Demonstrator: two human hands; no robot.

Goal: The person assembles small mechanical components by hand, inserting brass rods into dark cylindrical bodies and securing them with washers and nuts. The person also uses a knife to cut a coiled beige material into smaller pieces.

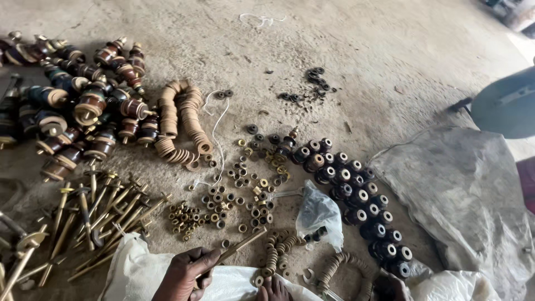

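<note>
Brass threaded rod (241, 246) sits in the left hand (186, 274) at the bottom edge, fingers (202, 260) curled tight round its near end; the far end angles up and to the right, tip just above a short string of tan rings (271, 257). Hand rests on a white sack (134, 267) spread on the floor. Right hand (390, 288) shows only partly at the bottom edge, dark & mostly cut off; can't tell if its fingers are wide, narrow or holding anything. Nearest to it: a curved string of tan rings (341, 261) and the near end of a row of black bushings (365, 203).

Just beyond the rod, a clear plastic bag (319, 214) lies crumpled, w/ small brass nuts and washers (245, 192) scattered to its left. Left of those, a pile of long brass studs (100, 214) lies fanned out on the floor. Right side: grey sacking (462, 195) over the concrete floor (362, 50).

Farther out, thick loops of stacked tan washers (181, 122) sit mid-left, w/ brown ceramic insulators (83, 106) heaped beside them. Past centre, a small scatter of black rubber rings (309, 86). Far right edge, part of a grey metal disc (507, 103).
</note>
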